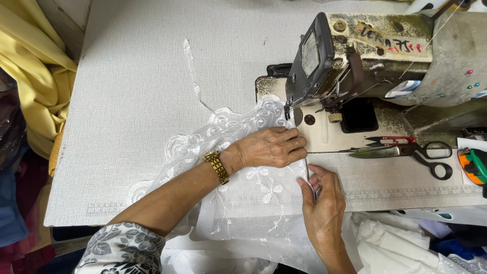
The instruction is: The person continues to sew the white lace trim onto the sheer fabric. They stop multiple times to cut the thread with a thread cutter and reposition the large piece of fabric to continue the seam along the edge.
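Note:
White embroidered lace fabric (238, 177) lies across the sewing table and runs up to the needle area of an old, worn sewing machine (365, 50). My left hand (271, 147), with a gold watch on its wrist, lies flat on the lace just in front of the presser foot (288, 109). My right hand (320, 198) pinches the fabric's right edge between thumb and fingers, close to the left hand. A thin strip of lace trails away toward the back of the table.
Large black-handled scissors (406, 151) and small red thread snips (390, 139) lie on the machine bed to the right. A green and orange tool (474, 165) sits at the far right. Yellow cloth (35, 76) hangs left of the grey table (132, 76). White fabric heaps lie below right.

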